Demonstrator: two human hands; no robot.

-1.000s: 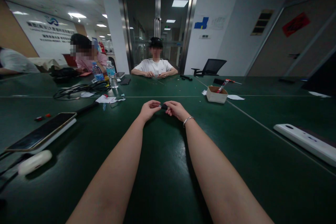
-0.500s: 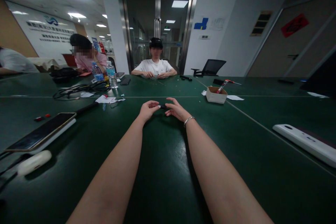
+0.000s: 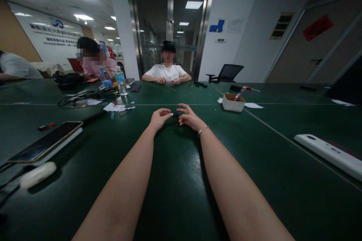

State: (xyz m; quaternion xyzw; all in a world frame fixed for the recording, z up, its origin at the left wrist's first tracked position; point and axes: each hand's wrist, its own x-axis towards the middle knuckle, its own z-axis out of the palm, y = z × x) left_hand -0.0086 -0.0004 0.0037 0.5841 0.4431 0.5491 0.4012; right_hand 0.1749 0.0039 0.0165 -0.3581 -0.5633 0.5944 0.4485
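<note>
Over the green table (image 3: 175,180), my left hand (image 3: 160,118) pinches the silvery end of a small black object (image 3: 175,114) between thumb and fingers. My right hand (image 3: 191,117), with a silver bangle at the wrist, is at the object's other end. Its upper fingers are spread and raised, while the lower ones curl close to the black part; whether they touch it cannot be made out. The object lies level between the two hands and is too small to identify.
A small box (image 3: 233,103) with a red-and-white item stands right of my hands. Left are bottles (image 3: 121,82), cables (image 3: 87,97), paper scraps (image 3: 114,107), a phone (image 3: 46,141) and a white device (image 3: 38,175). A white bar (image 3: 328,152) lies right. People sit across and at left.
The fingers of my right hand have shifted slightly: the upper ones are a little higher and the lower ones more curled beside the black object. My left hand keeps its pinch.
</note>
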